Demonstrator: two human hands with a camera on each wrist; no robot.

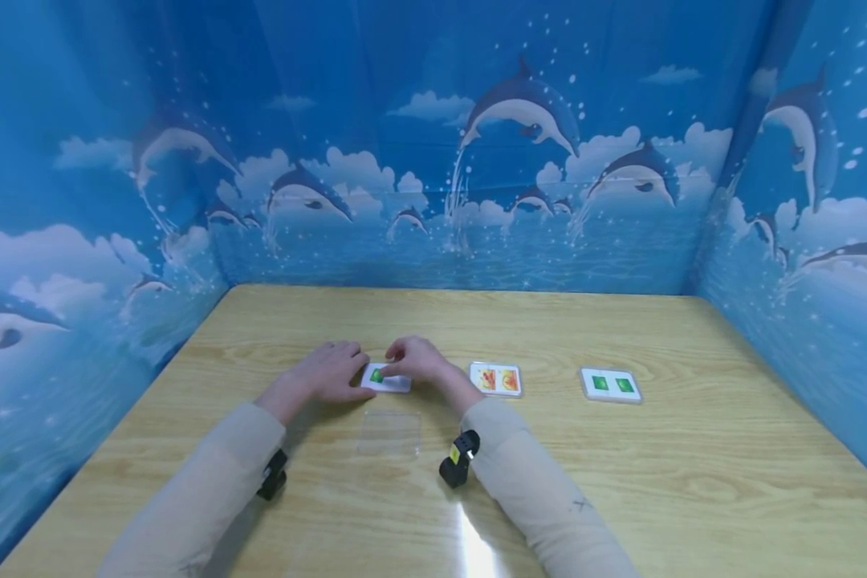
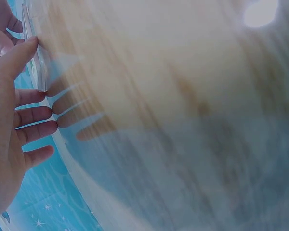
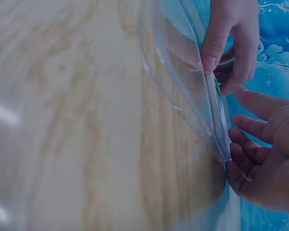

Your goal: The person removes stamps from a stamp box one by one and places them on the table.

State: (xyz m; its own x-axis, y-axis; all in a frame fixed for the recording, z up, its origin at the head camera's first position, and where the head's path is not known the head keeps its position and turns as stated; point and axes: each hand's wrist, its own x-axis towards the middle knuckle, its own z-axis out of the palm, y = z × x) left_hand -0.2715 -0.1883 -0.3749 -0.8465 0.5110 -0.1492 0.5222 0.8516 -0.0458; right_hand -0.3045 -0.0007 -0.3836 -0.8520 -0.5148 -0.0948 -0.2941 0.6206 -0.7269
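Observation:
A shallow clear plastic case (image 1: 399, 386) lies on the table, with a green-pictured card (image 1: 377, 375) in or on it. My left hand (image 1: 332, 372) holds the case by its left end, thumb at the near edge and fingers on the far side. From the right, my right hand (image 1: 421, 360) reaches over the case, its thumb touching the card's face. In the right wrist view, the other fingers of my right hand (image 3: 272, 144) are loosely bent beside the case edge. A separate clear plastic lid (image 1: 390, 433) lies just in front.
To the right lie a case with two orange pictures (image 1: 495, 379) and, farther right, a case with two green pictures (image 1: 611, 385). The wooden table (image 1: 694, 482) is bordered at the back and sides by blue dolphin-print curtains (image 1: 433, 201).

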